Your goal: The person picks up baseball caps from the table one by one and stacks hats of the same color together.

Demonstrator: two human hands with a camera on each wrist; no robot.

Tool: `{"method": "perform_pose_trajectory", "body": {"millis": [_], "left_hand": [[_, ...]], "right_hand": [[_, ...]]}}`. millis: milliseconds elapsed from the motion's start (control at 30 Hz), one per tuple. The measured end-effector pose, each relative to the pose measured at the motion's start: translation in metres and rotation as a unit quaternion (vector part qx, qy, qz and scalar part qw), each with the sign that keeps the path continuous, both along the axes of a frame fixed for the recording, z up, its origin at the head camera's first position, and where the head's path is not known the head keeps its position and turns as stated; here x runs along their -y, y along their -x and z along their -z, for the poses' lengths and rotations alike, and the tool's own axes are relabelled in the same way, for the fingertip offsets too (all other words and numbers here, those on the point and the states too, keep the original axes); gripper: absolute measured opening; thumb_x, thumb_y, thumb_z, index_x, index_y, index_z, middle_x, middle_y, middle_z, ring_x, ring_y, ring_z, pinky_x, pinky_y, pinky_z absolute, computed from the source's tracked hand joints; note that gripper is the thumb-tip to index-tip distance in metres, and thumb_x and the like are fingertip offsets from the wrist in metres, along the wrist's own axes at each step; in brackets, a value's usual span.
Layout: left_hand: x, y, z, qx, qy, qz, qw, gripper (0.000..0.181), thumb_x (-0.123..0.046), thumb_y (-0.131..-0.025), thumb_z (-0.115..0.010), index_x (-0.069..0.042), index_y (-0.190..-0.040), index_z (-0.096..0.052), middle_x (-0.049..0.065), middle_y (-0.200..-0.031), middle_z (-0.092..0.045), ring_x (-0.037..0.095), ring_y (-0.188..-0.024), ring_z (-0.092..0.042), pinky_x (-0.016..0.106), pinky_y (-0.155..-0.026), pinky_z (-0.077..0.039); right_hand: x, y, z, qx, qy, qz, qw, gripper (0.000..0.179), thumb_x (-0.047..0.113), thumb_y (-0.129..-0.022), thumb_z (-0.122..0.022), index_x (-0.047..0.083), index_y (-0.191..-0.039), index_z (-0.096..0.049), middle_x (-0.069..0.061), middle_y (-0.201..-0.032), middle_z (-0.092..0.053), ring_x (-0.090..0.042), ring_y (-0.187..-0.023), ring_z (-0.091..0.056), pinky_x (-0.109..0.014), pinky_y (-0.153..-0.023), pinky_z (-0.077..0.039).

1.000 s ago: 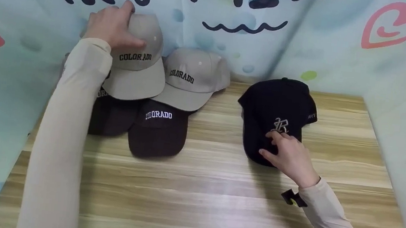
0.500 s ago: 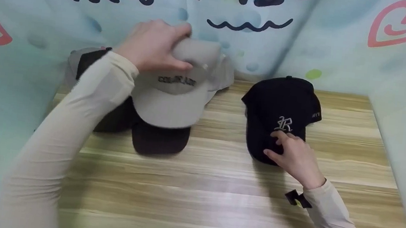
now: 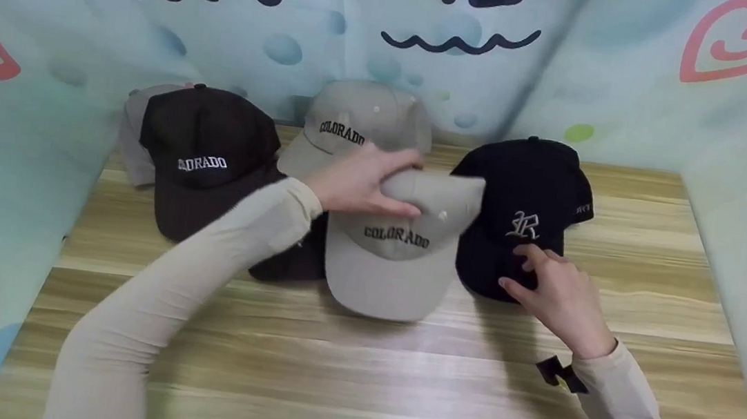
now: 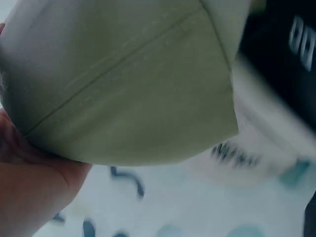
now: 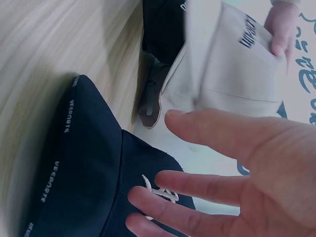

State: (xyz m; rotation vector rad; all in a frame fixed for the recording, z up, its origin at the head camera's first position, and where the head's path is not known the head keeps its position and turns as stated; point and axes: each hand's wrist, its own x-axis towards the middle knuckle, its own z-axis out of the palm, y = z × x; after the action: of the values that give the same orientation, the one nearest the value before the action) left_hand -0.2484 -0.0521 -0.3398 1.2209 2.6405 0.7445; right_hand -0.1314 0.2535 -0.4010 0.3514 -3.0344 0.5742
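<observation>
My left hand grips the crown of a light grey baseball cap with black COLORADO lettering. The cap is held over the middle of the table, its brim toward me, and its crown fills much of the left wrist view. To its right sits a navy baseball cap with a silver R emblem. Over that cap's brim is my right hand, fingers loosely extended and holding nothing. In the right wrist view, these fingers overlap the emblem of the navy cap.
A dark brown COLORADO cap stands at the left, with part of a grey cap behind it. Another grey COLORADO cap is at the back by the printed cloth. A dark brim shows partly below my left hand.
My left hand has carried the grey cap from the back left toward the middle and nearer to me, uncovering the dark brown cap. The right hand stays by the navy cap.
</observation>
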Motion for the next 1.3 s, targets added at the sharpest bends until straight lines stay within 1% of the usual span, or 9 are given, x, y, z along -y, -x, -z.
{"method": "perform_pose_trajectory", "body": {"millis": [200, 367, 467, 600, 700, 800, 1000, 1167, 1300], "left_hand": [[-0.020, -0.010, 0.033, 0.001, 0.005, 0.022, 0.9997, 0.053, -0.050, -0.085, -0.069, -0.013, -0.121, -0.055, 0.005, -0.089, -0.064, 0.020, -0.074, -0.057, 0.036, -0.063, -0.044], [-0.038, -0.019, 0.042, 0.040, -0.003, 0.035, 0.9986, 0.051, -0.048, -0.088, -0.066, -0.015, -0.125, -0.053, 0.004, -0.100, -0.066, 0.017, -0.083, -0.059, 0.034, -0.072, -0.045], [-0.044, -0.025, 0.049, 0.059, 0.007, 0.052, 0.9969, 0.051, -0.048, -0.089, -0.065, -0.016, -0.126, -0.052, 0.003, -0.099, -0.066, 0.016, -0.084, -0.059, 0.032, -0.074, -0.045], [-0.044, -0.027, 0.054, 0.034, 0.052, 0.060, 0.9963, 0.055, -0.052, -0.090, -0.062, -0.018, -0.131, -0.048, 0.006, -0.100, -0.064, 0.019, -0.086, -0.061, 0.036, -0.074, -0.046], [-0.037, -0.024, 0.052, 0.022, 0.095, 0.026, 0.9949, 0.063, -0.056, -0.089, -0.060, -0.020, -0.137, -0.042, 0.011, -0.108, -0.062, 0.025, -0.093, -0.061, 0.041, -0.076, -0.048], [-0.030, -0.020, 0.052, 0.035, 0.120, -0.012, 0.9921, 0.071, -0.060, -0.088, -0.059, -0.021, -0.143, -0.036, 0.015, -0.118, -0.057, 0.029, -0.103, -0.059, 0.044, -0.083, -0.047], [-0.026, -0.017, 0.052, 0.054, 0.121, -0.048, 0.9901, 0.083, -0.065, -0.084, -0.060, -0.026, -0.151, -0.029, 0.019, -0.128, -0.038, 0.033, -0.115, -0.046, 0.047, -0.093, -0.038], [-0.027, -0.019, 0.050, 0.081, 0.115, -0.080, 0.9869, 0.085, -0.064, -0.082, -0.062, -0.029, -0.152, -0.028, 0.023, -0.148, -0.016, 0.038, -0.129, -0.032, 0.054, -0.100, -0.031], [-0.025, -0.018, 0.049, 0.087, 0.100, -0.095, 0.9867, 0.089, -0.064, -0.082, -0.063, -0.023, -0.152, -0.028, 0.019, -0.141, -0.023, 0.033, -0.127, -0.032, 0.052, -0.098, -0.031]], "right_hand": [[-0.003, -0.003, -0.002, 0.011, 0.007, 0.004, 0.9999, 0.043, 0.026, -0.083, -0.076, 0.002, -0.115, -0.063, -0.014, -0.094, -0.068, -0.041, -0.082, -0.064, -0.056, -0.064, -0.048], [-0.006, -0.008, -0.005, 0.019, 0.009, 0.010, 0.9997, 0.043, 0.027, -0.084, -0.075, 0.002, -0.116, -0.062, -0.014, -0.095, -0.068, -0.041, -0.084, -0.063, -0.057, -0.064, -0.047], [-0.005, -0.009, -0.003, 0.017, 0.011, 0.003, 0.9998, 0.043, 0.027, -0.083, -0.076, 0.002, -0.116, -0.062, -0.014, -0.094, -0.068, -0.041, -0.083, -0.064, -0.057, -0.064, -0.048], [0.000, -0.010, 0.000, 0.010, 0.011, -0.011, 0.9998, 0.043, 0.026, -0.083, -0.076, 0.002, -0.115, -0.062, -0.013, -0.094, -0.068, -0.038, -0.082, -0.064, -0.055, -0.063, -0.048], [0.006, -0.012, 0.004, 0.007, 0.013, -0.037, 0.9992, 0.042, 0.024, -0.082, -0.078, 0.002, -0.114, -0.063, -0.014, -0.095, -0.068, -0.037, -0.085, -0.064, -0.053, -0.067, -0.050], [0.015, -0.016, 0.012, 0.013, 0.013, -0.096, 0.9952, 0.044, 0.023, -0.080, -0.079, 0.002, -0.116, -0.064, -0.015, -0.104, -0.066, -0.035, -0.092, -0.063, -0.051, -0.074, -0.051], [0.034, -0.022, 0.030, 0.052, 0.019, -0.230, 0.9716, 0.050, 0.024, -0.080, -0.080, 0.002, -0.122, -0.064, -0.022, -0.130, -0.053, -0.038, -0.112, -0.056, -0.049, -0.090, -0.047], [0.043, -0.023, 0.039, 0.068, 0.019, -0.255, 0.9643, 0.050, 0.023, -0.081, -0.078, 0.003, -0.125, -0.063, -0.026, -0.135, -0.049, -0.040, -0.117, -0.054, -0.049, -0.093, -0.046], [0.047, -0.022, 0.040, 0.064, 0.018, -0.255, 0.9646, 0.049, 0.020, -0.081, -0.078, 0.003, -0.124, -0.063, -0.026, -0.135, -0.050, -0.039, -0.114, -0.056, -0.048, -0.090, -0.048]]}}
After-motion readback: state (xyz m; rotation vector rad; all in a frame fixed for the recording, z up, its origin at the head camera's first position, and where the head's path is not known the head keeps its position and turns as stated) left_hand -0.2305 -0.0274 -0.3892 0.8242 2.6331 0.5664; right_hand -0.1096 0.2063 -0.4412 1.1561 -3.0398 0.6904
